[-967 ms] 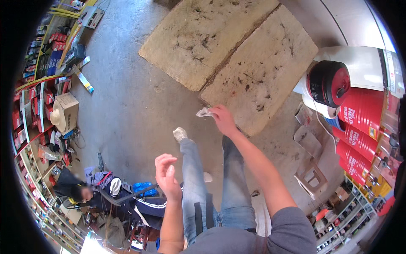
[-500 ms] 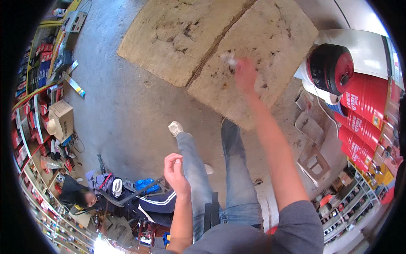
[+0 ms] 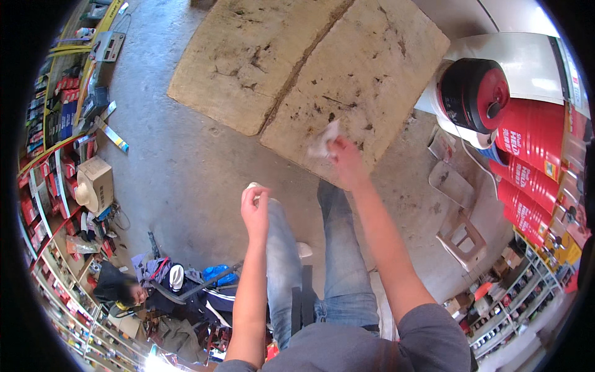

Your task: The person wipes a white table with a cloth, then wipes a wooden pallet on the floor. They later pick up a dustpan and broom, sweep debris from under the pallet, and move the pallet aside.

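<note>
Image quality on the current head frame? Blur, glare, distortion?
Head view: right hand and its thin white sheet look motion-blurred; head view: blown-out glare at lower left, softer highlight on the white panel; head view: left shelving bows toward a black fisheye rim; head view: floor looks bluish at upper left.

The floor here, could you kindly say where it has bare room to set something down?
Bare floor lies between the cardboard box and the stained tan sheet. Left shelves and red drums crowd the sides.
</note>
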{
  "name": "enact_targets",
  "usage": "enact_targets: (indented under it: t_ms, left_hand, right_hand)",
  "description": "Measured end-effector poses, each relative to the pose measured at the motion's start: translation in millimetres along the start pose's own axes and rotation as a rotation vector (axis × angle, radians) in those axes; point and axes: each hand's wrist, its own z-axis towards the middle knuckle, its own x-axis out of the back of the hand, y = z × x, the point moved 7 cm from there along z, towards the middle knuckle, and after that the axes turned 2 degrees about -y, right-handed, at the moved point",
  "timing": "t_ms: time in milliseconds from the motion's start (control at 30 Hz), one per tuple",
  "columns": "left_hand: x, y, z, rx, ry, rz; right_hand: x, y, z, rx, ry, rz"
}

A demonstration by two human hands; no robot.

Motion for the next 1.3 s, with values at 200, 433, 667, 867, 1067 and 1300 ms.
enact_targets:
  t_ms: [200, 433, 667, 867, 1067, 1300]
  left_hand:
    - [-52, 7, 41, -0.236, -0.075, 0.266]
    - [-80, 15, 64, -0.221, -0.089, 0.256]
    - [-59, -13, 83, -0.067, 0.393, 0.438]
    - [-67, -60, 92, 0.306, 0.289, -0.015]
    - [-63, -59, 99, 0.361, 0.195, -0.102]
    - [-59, -65, 107, 0.393, -0.028, -0.189]
  right_hand:
    - [42, -44, 40, 0.383, 0.263, -0.036]
    - [25, -66, 13, 1.041, 0.327, -1.192]
    - [1, -79, 3, 0.967, 0.341, -1.049]
    - [-20, -95, 28, 0.931, 0.362, -1.112]
    - [-16, -72, -16, 0.889, 0.292, -1.214]
    - [-29, -92, 41, 0.879, 0.373, -1.192]
